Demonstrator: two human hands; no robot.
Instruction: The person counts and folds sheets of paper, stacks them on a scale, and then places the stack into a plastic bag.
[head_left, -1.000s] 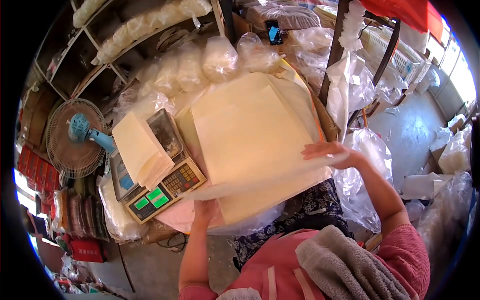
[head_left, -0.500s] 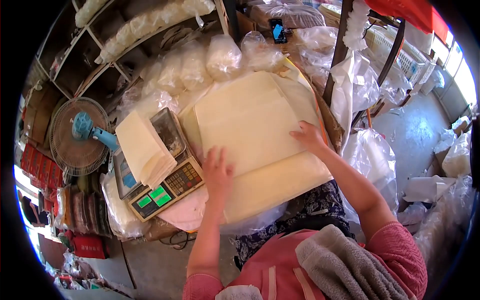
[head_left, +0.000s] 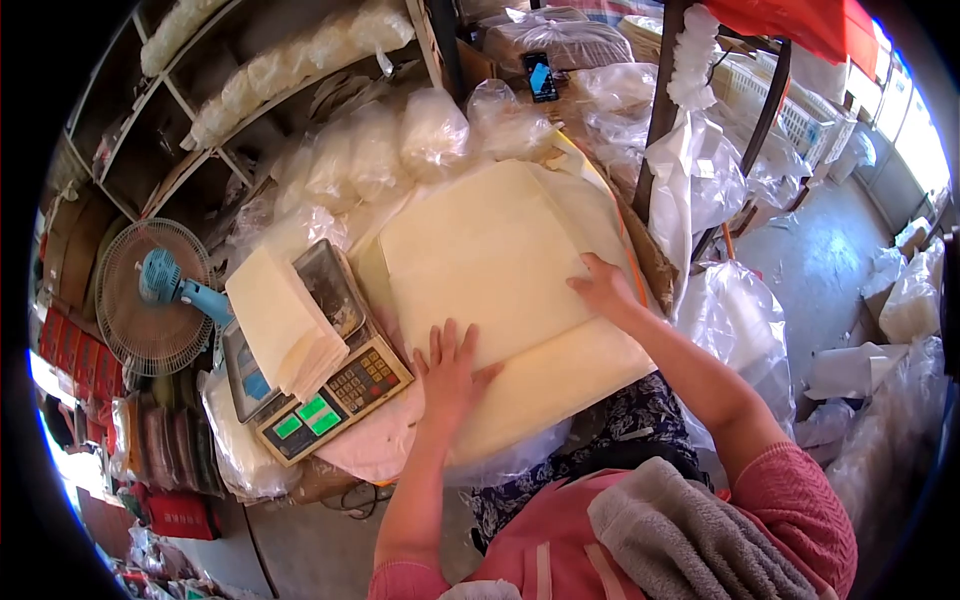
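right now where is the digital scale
In the head view, the digital scale sits left of centre, between the fan and the left hand, with stacked sheets on it.

Blue fan [head_left: 160, 276] and lit phone [head_left: 541, 78]

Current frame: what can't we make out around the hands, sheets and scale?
Head view:
Digits on the green displays: too small and washed out.
Part of the top sheet under the left hand: hidden by that hand.
Right hand, gripping or just resting: its back hides the lower fingers.
Scale pan under the folded stack: covered by it.
Phone screen details: too small.
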